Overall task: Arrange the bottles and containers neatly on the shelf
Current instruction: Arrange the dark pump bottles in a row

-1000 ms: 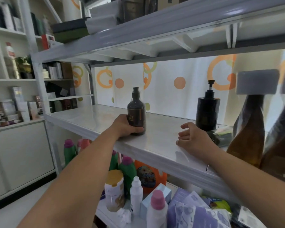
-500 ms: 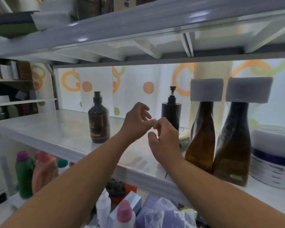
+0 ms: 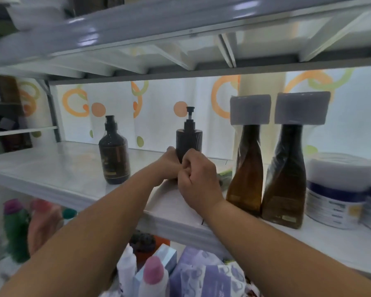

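Dark ribbed pump bottle (image 3: 189, 140) is being gripped low by the left hand (image 3: 169, 166), the right hand (image 3: 199, 183) curling beside it, hold unclear; next it is probably needing an upright slide toward the white shelf's (image 3: 51, 168) back edge.

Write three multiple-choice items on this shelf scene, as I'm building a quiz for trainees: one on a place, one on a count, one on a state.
1. Where does the ribbed black dispenser stand?
A. Between the brown pump bottle and the tall amber bottles
B. On the top board
C. On the floor

2. How many tall amber bottles with grey square caps are on the shelf?
A. One
B. Two
C. Four

3. What state is the brown pump bottle in?
A. Lying on its side
B. Upright, with no hand on it
C. Lifted by the right hand

Answers: A, since those neighbours flank it on the same shelf. B, since two stand side by side to the right of the hands. B, since the left hand and right hand are both at the dispenser's base.
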